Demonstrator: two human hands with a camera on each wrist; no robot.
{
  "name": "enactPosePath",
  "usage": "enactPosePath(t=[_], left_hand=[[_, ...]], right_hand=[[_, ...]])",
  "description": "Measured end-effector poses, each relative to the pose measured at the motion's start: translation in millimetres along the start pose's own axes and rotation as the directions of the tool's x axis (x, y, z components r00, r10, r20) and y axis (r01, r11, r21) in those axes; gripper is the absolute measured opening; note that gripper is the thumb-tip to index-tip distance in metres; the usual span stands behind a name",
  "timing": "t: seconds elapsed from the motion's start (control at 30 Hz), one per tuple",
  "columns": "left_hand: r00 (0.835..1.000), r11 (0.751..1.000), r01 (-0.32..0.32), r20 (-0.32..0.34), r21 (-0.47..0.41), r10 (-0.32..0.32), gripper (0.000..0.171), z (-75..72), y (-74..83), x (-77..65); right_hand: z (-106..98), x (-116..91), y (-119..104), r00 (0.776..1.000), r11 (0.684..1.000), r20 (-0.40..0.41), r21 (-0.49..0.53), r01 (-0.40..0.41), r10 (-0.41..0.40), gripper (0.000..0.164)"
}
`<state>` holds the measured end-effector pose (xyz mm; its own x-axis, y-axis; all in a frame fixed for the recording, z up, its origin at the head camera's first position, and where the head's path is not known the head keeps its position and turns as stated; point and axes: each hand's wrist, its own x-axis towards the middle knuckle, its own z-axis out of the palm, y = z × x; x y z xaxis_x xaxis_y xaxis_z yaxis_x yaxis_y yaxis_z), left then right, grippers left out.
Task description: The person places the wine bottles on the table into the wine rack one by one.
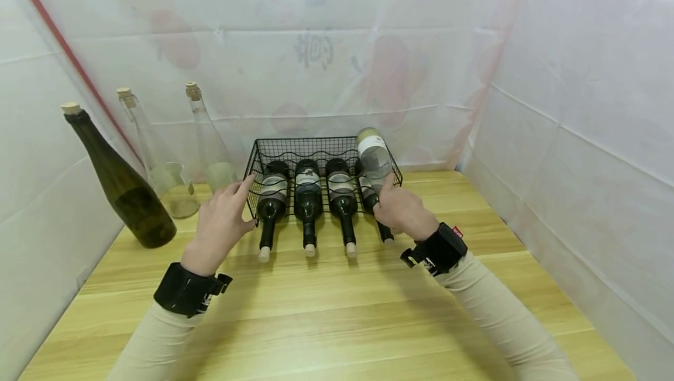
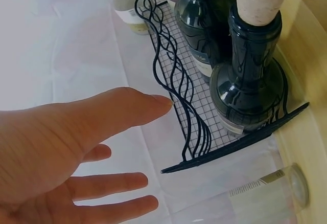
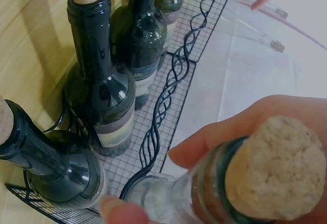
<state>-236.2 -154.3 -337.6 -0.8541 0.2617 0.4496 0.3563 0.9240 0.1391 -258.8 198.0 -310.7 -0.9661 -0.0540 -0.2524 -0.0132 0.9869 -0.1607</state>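
Note:
My right hand (image 1: 402,211) grips the neck of a clear glass bottle (image 1: 374,155) with a white label, its base tipped up and away at the rack's right end. In the right wrist view the bottle's cork (image 3: 278,170) points toward the camera. Below it, a black wire wine rack (image 1: 310,146) holds several dark wine bottles (image 1: 308,205) lying with corked necks toward me. My left hand (image 1: 221,223) has its fingers extended beside the rack's left end; in the left wrist view the thumb (image 2: 127,106) reaches near the wavy wires and nothing is held.
At the left of the wooden table (image 1: 316,322) stand a tall dark green corked bottle (image 1: 126,194) and two clear corked bottles (image 1: 176,188), one behind the other (image 1: 218,164). White cloth walls (image 1: 316,76) enclose the back and sides.

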Motion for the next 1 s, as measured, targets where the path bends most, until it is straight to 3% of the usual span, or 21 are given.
enactPosePath(t=[0.17, 0.4, 0.67, 0.87, 1.0], left_hand=[[0.999, 1.000, 0.015, 0.038, -0.024, -0.014, 0.096, -0.3, -2.6, -1.2], [0.989, 0.993, 0.087, 0.128, -0.075, -0.077, 0.095, -2.1, -11.3, -2.8], [0.979, 0.984, 0.143, 0.163, -0.103, -0.126, 0.092, -5.6, -25.3, -7.5], [0.974, 0.977, 0.183, 0.154, -0.109, -0.166, 0.087, -4.6, -47.6, -15.9], [0.972, 0.966, 0.228, 0.089, -0.124, -0.218, 0.082, -3.7, -67.1, -24.5]], right_hand=[[-2, 0, 3, 1.000, 1.000, -0.010, 0.003, 0.013, -0.013, 0.084], [-2, 0, 5, 0.996, 0.996, -0.063, 0.062, 0.065, -0.061, 0.079], [-3, 0, 7, 0.993, 0.992, -0.080, 0.089, 0.090, -0.083, 0.079], [-3, -3, 10, 0.990, 0.991, -0.097, 0.079, 0.112, -0.104, 0.079], [-3, -3, 11, 0.989, 0.991, -0.102, 0.075, 0.112, -0.104, 0.078]])
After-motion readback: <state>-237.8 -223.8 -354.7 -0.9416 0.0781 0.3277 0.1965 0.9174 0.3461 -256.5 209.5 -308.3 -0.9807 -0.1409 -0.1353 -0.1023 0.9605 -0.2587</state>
